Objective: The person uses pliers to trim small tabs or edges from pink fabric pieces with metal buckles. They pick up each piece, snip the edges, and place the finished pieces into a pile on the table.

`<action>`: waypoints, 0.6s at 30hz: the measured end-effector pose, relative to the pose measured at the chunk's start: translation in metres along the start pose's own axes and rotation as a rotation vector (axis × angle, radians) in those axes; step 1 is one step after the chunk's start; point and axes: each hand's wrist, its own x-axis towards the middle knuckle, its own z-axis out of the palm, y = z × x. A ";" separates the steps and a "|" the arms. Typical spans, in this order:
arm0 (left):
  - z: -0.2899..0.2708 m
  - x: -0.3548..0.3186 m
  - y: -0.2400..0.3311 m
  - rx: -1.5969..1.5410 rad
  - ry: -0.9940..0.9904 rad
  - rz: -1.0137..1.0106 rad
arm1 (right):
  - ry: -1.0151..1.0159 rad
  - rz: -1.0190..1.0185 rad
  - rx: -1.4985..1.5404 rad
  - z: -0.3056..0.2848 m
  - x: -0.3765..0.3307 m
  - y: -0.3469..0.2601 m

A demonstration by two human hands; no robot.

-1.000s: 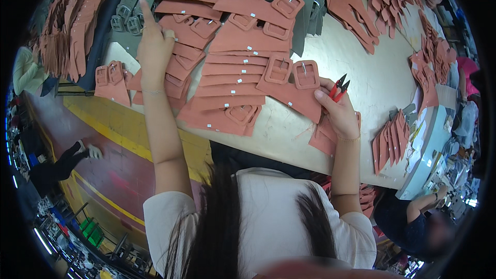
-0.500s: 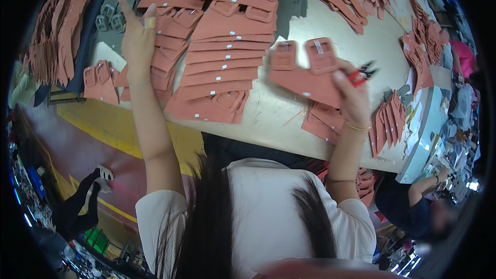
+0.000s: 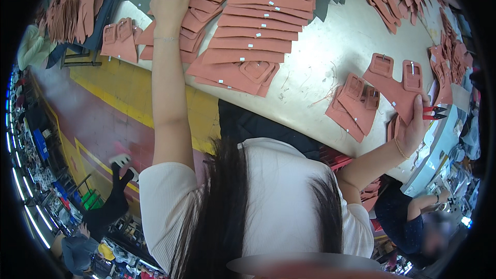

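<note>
My right hand [image 3: 413, 124] grips a terracotta leather piece [image 3: 397, 85] with two square buckle frames, and also holds small red-handled snips [image 3: 435, 112]. It hovers above a short stack of like pieces [image 3: 353, 104] at the table's right. My left hand [image 3: 170, 0] is stretched far forward. It rests flat on a long fanned row of the same leather pieces [image 3: 248, 46] spread over the pale table [image 3: 320, 67].
More leather pieces are heaped at the far right [image 3: 444, 46] and the upper left [image 3: 77, 5]. A small pair of pieces [image 3: 120, 39] lies near the table's left edge. Another person [image 3: 413, 217] sits at lower right. Yellow and red floor [image 3: 113, 103] runs on the left.
My right hand has carried the buckled piece from the fanned row over to the right, above the small stack. My left hand stays on the row.
</note>
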 end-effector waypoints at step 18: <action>0.021 0.004 -0.039 0.063 0.005 0.120 | 0.087 -0.050 -0.232 -0.039 -0.027 -0.011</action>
